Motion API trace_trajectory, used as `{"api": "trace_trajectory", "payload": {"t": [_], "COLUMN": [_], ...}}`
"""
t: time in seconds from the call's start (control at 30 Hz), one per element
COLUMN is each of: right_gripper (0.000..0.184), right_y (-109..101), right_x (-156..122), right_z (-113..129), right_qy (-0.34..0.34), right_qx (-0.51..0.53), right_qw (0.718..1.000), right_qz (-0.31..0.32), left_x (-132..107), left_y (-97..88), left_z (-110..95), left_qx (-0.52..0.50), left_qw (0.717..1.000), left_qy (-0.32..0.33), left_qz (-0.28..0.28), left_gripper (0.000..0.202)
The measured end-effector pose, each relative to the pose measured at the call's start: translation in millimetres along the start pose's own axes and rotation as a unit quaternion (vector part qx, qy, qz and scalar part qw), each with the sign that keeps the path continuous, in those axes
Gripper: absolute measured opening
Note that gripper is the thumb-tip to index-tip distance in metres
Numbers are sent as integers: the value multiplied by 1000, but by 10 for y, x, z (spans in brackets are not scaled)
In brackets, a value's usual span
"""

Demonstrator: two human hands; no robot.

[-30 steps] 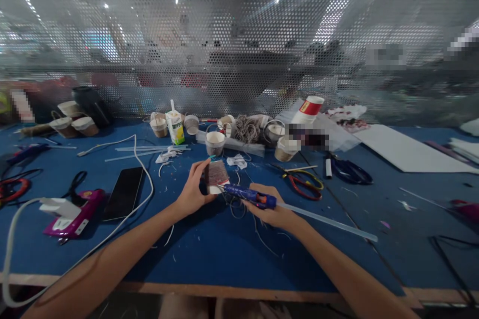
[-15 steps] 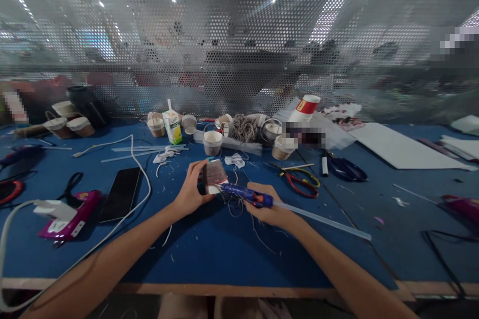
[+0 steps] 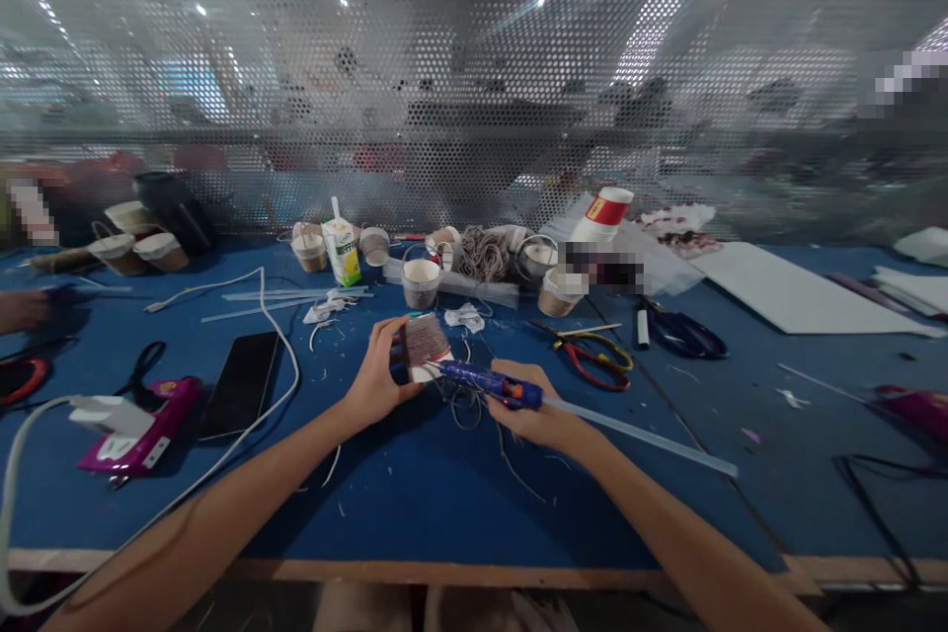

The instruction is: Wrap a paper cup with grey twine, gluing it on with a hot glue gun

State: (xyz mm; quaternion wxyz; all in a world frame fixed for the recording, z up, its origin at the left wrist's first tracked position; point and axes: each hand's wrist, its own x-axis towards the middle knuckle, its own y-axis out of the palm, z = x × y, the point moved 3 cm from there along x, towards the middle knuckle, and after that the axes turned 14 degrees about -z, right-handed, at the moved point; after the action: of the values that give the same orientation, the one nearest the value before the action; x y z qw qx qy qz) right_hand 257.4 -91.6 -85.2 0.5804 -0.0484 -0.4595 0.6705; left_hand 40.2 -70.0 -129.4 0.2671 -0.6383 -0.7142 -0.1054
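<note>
Cup (image 3: 428, 346) mostly in string (image 3: 425, 337), white strip (image 3: 423, 373) uncovered | left hand (image 3: 376, 382) grips cup | right hand (image 3: 531, 421) clutches glue gun (image 3: 483, 381)

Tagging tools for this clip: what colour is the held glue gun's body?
The held glue gun has a blue body, seen in the head view.

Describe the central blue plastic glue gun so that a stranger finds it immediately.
Over the blue tabletop, find the camera wearer's bare right hand. It holds the glue gun, which, unlike the red-and-yellow-handled scissors nearby, has a translucent rod protruding rearward.
</note>
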Motion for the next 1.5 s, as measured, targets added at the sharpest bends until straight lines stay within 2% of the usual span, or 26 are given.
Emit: {"api": "trace_trajectory", "payload": {"t": [0.47,1.07,1.5], "right_gripper": [19,22,24], "right_y": [-30,-76,-111], "right_x": [5,-5,4], "right_z": [33,9,-15], "right_qy": [6,36,48], "right_qx": [6,18,35], "right_qw": [1000,999,997], "right_qz": [-7,-27,-46], "left_x": [0,-2,-11], "left_y": [6,14,6], "left_z": [13,3,56], "left_qx": [-20,-54,-75], "left_qw": [1000,997,995], "left_qy": [-3,-38,-65], "left_qz": [-4,-28,-24], "left_gripper": [73,70,72]}}
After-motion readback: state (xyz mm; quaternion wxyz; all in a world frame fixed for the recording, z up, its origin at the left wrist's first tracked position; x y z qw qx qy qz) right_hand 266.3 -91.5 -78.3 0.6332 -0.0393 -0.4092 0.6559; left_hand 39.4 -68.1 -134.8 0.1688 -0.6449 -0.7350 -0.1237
